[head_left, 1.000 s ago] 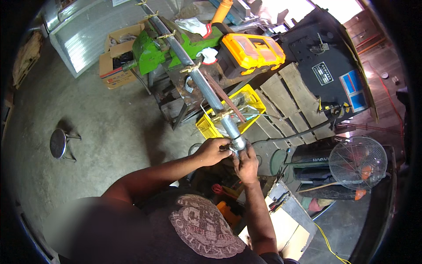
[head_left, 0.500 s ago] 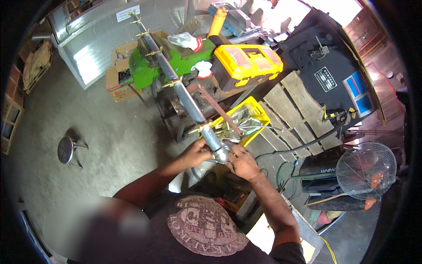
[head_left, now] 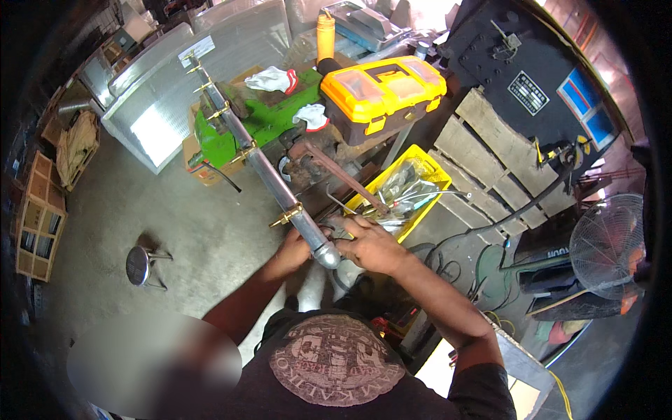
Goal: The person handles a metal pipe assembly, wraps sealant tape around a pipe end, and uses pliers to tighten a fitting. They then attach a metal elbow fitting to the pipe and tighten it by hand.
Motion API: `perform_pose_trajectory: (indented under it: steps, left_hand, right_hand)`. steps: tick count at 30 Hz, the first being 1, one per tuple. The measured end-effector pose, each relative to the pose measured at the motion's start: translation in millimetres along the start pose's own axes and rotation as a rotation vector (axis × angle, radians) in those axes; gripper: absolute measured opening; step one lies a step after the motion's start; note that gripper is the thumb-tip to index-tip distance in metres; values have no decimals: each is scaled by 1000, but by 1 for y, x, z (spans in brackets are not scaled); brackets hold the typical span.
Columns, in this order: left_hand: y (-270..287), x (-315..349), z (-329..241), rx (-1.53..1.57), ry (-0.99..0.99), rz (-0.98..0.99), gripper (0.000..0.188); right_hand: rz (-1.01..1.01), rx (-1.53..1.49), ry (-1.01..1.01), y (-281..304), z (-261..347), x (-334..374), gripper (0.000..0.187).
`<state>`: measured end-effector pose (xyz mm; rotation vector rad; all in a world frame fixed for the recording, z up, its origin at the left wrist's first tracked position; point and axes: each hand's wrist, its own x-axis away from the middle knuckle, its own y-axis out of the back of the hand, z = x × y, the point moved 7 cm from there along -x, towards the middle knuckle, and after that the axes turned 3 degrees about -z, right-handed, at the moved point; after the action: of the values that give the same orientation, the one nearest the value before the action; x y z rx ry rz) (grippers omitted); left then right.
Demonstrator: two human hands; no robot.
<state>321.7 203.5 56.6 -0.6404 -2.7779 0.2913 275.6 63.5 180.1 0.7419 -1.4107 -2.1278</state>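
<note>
A long grey metal pipe (head_left: 269, 178) slants from the far left toward me, with several brass fittings (head_left: 285, 215) along it and a rounded cap (head_left: 326, 255) on its near end. My left hand (head_left: 295, 250) is closed against the left side of the pipe just behind the cap; the pipe hides its fingertips. On the other side, my right hand (head_left: 374, 245) has its fingers bent in close to the pipe, thumb toward the cap. Something small and dark shows between its fingers and the pipe, too hidden to name.
Beyond the pipe stand a green bench piece (head_left: 262, 115) with white gloves (head_left: 271, 80) and an orange toolbox (head_left: 385, 91). A yellow crate (head_left: 432, 203) of parts lies near my right hand. Also about: a wooden pallet (head_left: 483, 133), a fan (head_left: 607, 241) and a stool (head_left: 138, 266).
The view has shifted, so the bench and stool sit differently in it. My left hand has slid further behind the pipe, and my right hand's fingers have moved off the cap to just behind it.
</note>
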Motion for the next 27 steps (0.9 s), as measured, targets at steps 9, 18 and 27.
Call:
perform_pose_trajectory:
  steps: [9, 18, 27]
  left_hand:
    - [-8, 45, 17, 275, -190, -373, 15]
    - [-15, 75, 2, 245, -195, -336, 25]
    - [-8, 26, -26, -92, -89, 352, 30]
  right_hand:
    - [-245, -876, -832, -84, 8, 63, 29]
    - [-745, -1292, -1241, -105, 67, 37, 33]
    - [-796, -1156, -1217, -102, 65, 42, 40]
